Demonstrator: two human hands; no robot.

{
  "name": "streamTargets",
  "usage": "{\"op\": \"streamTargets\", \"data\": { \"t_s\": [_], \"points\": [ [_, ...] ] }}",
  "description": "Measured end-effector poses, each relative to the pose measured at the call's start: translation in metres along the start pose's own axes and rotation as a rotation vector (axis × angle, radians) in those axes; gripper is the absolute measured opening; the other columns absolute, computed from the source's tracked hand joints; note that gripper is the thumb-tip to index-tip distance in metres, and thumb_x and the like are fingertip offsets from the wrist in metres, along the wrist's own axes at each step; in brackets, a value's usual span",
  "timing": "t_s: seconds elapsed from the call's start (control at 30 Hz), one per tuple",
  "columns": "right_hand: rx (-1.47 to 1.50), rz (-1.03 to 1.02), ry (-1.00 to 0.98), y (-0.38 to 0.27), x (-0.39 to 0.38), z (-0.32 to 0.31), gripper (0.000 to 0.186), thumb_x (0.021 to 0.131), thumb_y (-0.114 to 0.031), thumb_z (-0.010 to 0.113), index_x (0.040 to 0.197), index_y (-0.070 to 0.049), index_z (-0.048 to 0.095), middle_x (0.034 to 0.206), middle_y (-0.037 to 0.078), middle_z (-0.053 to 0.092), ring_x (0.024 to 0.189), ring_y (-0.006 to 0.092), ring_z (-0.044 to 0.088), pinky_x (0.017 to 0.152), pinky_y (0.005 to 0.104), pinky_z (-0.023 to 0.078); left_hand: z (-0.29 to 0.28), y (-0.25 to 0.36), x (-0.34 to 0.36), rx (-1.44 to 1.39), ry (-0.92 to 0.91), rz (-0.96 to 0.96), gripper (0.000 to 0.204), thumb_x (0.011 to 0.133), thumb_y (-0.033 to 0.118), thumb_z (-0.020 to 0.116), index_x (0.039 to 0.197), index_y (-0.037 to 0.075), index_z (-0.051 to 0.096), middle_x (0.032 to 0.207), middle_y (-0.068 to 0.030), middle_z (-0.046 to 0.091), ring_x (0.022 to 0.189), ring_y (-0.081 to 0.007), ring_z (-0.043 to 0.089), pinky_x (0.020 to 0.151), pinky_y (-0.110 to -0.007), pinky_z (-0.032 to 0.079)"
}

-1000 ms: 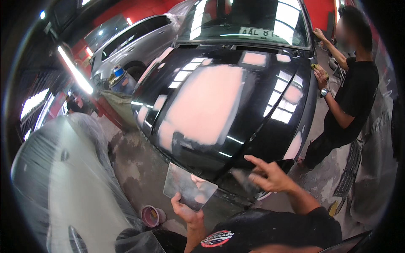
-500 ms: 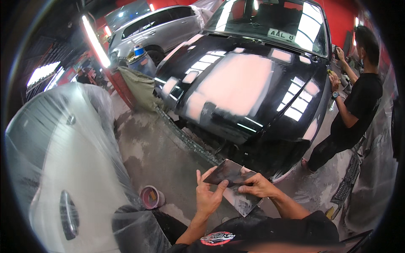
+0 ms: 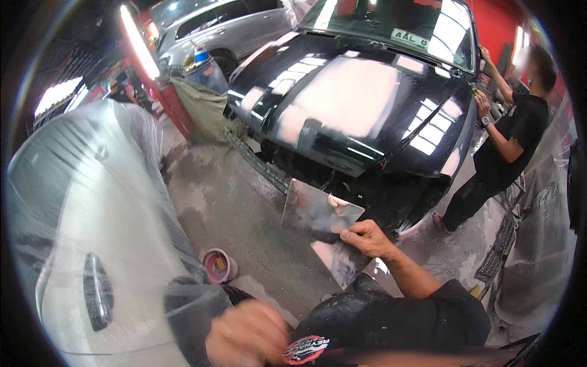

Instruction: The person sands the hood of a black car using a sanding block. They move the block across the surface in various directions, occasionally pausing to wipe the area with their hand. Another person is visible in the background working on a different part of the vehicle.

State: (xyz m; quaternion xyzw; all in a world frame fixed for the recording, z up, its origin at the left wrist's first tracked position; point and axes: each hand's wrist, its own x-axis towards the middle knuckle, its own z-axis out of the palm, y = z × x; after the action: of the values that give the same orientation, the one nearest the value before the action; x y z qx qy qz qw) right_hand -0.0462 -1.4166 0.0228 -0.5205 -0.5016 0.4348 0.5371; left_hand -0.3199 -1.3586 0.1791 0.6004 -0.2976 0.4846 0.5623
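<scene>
My right hand point(image 3: 367, 238) is closed on two thin flat plates, its thumb on top at their inner edges. The upper plate point(image 3: 306, 208) is grey and smeared, with a dab of pinkish putty point(image 3: 337, 204) near its far edge. Below it, the lower plate point(image 3: 342, 260) tilts downward and carries pale pink smears. Both are held in the air, short of the black car's front end. My left hand point(image 3: 247, 333) is close to my chest at the lower edge, away from the plates; motion smears its fingers, so its grip cannot be made out.
Ahead stands a black car hood point(image 3: 422, 92) with pale pink patches. A co-worker point(image 3: 513, 134) in black works along its right side. Plastic sheeting covers a light car point(image 3: 92, 214) on the left. A pink bucket point(image 3: 230, 272) sits on the floor. A long trim strip point(image 3: 260, 168) lies before the hood.
My left hand has let go of the plates and drawn back toward my chest. My right hand now carries both alone, slightly higher. The co-worker's head has turned.
</scene>
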Motion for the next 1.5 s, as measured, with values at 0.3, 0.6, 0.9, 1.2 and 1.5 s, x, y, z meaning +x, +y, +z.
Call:
{"op": "streamTargets", "data": {
  "t_s": [0.3, 0.6, 0.9, 1.2, 1.5],
  "points": [
    [-0.109, 0.0, 0.022, 0.013, 0.023, 0.019, 0.03, 0.098, -0.02, 0.066, 0.079, 0.003, 0.068, 0.063, -0.01, 0.045, 0.06, 0.0025, 0.039, 0.05, 0.0256, 0.032, 0.01, 0.013, 0.04, -0.259, -0.193, -0.055, 0.025, 0.095, 0.023, 0.063, 0.076, 0.006, 0.059, 0.063, -0.006, 0.056, 0.045, -0.0161, 0.046, 0.041, -0.029, 0.031],
    [-0.204, -0.062, -0.074, 0.035, 0.139, 0.024, 0.04, 0.096, -0.019, 0.067, 0.064, 0.003, 0.055, 0.056, -0.005, 0.038, 0.056, 0.0049, 0.034, 0.047, 0.0294, 0.028, -0.065, -0.006, 0.035, -0.204, 0.07, -0.138, 0.035, 0.098, 0.032, 0.061, 0.08, 0.003, 0.06, 0.067, -0.0074, 0.057, 0.047, -0.0166, 0.051, 0.04, -0.027, 0.034],
    [-0.268, -0.207, -0.102, 0.059, 0.285, 0.034, 0.024, 0.092, -0.017, 0.07, 0.08, 0.004, 0.069, 0.059, 0.013, 0.057, 0.052, 0.014, 0.052, 0.049, 0.0339, 0.04, -0.204, -0.086, 0.073, -0.306, -0.223, -0.269, 0.043, 0.098, 0.041, 0.057, 0.086, 0.0, 0.062, 0.069, -0.0111, 0.06, 0.046, -0.0199, 0.055, 0.038, -0.03, 0.037],
    [-0.168, -0.112, -0.034, 0.08, 0.404, 0.055, 0.021, 0.093, -0.02, 0.07, 0.085, 0.0, 0.073, 0.065, 0.013, 0.062, 0.057, 0.0178, 0.058, 0.053, 0.0348, 0.042, -0.4, -0.131, -0.083, 1.159, 1.005, -0.794, 0.014, 0.1, 0.015, 0.054, 0.094, 0.003, 0.058, 0.084, -0.0037, 0.06, 0.077, -0.0166, 0.058, 0.074, -0.032, 0.049],
    [-0.117, -0.056, -0.114, 0.09, 0.604, 0.143, 0.027, 0.097, -0.025, 0.066, 0.088, 0.0, 0.071, 0.063, 0.008, 0.056, 0.06, 0.0103, 0.049, 0.055, 0.0337, 0.041, -0.552, -0.095, -0.37, 0.34, 0.575, -2.28, 0.051, 0.102, 0.036, 0.049, 0.125, -0.007, 0.06, 0.122, -0.027, 0.063, 0.116, -0.0397, 0.059, 0.097, -0.042, 0.046]
  ]
}}
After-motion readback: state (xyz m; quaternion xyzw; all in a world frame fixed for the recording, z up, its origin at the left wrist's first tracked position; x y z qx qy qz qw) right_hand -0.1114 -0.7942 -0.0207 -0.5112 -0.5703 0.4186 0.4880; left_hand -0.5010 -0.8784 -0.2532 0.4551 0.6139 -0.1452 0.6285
